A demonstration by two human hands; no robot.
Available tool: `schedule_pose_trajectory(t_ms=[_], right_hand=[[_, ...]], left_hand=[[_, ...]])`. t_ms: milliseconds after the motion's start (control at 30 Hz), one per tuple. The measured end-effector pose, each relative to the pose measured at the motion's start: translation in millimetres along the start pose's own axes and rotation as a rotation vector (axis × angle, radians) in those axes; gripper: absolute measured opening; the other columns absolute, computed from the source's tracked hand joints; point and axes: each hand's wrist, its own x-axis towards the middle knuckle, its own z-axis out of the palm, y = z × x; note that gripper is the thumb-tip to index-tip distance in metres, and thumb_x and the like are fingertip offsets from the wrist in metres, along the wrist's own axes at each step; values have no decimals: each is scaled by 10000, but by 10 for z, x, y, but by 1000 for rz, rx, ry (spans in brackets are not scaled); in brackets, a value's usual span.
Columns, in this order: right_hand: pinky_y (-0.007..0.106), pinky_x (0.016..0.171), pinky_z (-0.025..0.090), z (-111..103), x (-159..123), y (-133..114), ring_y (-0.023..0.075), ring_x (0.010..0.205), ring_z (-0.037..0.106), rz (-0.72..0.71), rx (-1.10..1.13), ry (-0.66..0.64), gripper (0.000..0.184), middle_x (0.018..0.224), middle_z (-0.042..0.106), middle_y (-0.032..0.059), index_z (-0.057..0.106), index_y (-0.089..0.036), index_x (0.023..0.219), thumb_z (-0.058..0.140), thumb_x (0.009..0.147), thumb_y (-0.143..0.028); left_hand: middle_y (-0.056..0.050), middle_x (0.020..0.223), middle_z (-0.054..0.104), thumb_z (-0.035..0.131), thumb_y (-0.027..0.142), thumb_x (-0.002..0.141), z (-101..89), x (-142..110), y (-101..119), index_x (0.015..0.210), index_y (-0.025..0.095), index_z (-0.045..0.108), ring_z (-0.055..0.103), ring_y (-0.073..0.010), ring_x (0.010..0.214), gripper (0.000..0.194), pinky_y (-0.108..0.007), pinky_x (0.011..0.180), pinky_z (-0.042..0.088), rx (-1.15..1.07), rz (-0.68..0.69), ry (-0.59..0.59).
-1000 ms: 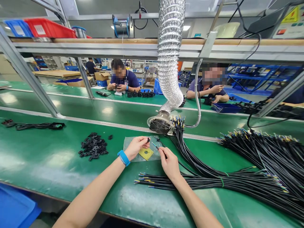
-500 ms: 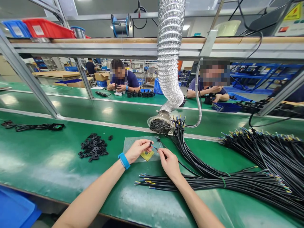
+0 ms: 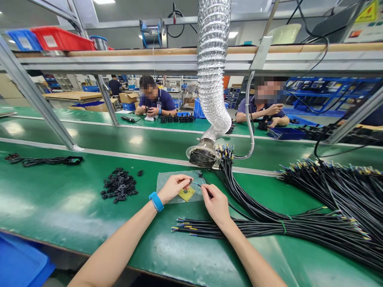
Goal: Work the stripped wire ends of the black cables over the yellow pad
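Observation:
My left hand [image 3: 174,189], with a blue wristband [image 3: 156,201] at its wrist, pinches a small black part [image 3: 190,181] that its fingers mostly cover. Thin blue wires [image 3: 195,183] run from there to the black cable, whose end sits between the thumb and fingers of my right hand [image 3: 216,202]. Both hands hover over a clear plastic bag [image 3: 163,179] and a yellow square pad [image 3: 187,194] on the green bench. To the left lies a pile of flat black plastic pieces [image 3: 119,184].
A fume extractor fan [image 3: 202,156] on a silver duct [image 3: 213,52] stands just beyond my hands. Bundles of black cables [image 3: 257,229] with bare coloured wire ends cover the right side. A coiled cable [image 3: 49,160] lies far left. Two co-workers [image 3: 157,101] sit across the bench.
My right hand has shifted slightly right and the black part is now more hidden by my left fingers. The camera view has moved a little.

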Motion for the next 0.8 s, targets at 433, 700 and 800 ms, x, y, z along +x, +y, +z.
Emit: schedule_pose_trajectory(t_ms=[433, 700, 800], right_hand=[[225, 582, 385, -12, -18, -8, 116, 606, 587, -281, -212, 48, 295, 729, 635, 28, 683, -174, 916, 411, 1007, -245], [244, 603, 368, -48, -12, -43, 136, 632, 582, -270, -267, -24, 320, 728, 625, 42, 681, -178, 913, 384, 1013, -244], [243, 600, 364, -53, -14, -40, 138, 637, 579, -246, -242, -53, 359, 736, 626, 49, 687, -180, 927, 350, 1020, -265]], left_hand=[[-67, 731, 693, 738, 542, 696, 12, 8, -77, 1010, 97, 702, 627, -158, 651, 546, -284, 659, 514, -34, -12, 25], [-68, 763, 698, 789, 545, 636, 12, -13, -54, 959, 102, 672, 641, -151, 668, 562, -290, 687, 519, -129, -66, 0], [-73, 789, 708, 785, 526, 650, -5, -16, -44, 1030, 102, 694, 632, -147, 679, 577, -298, 723, 518, -118, -77, -18]])
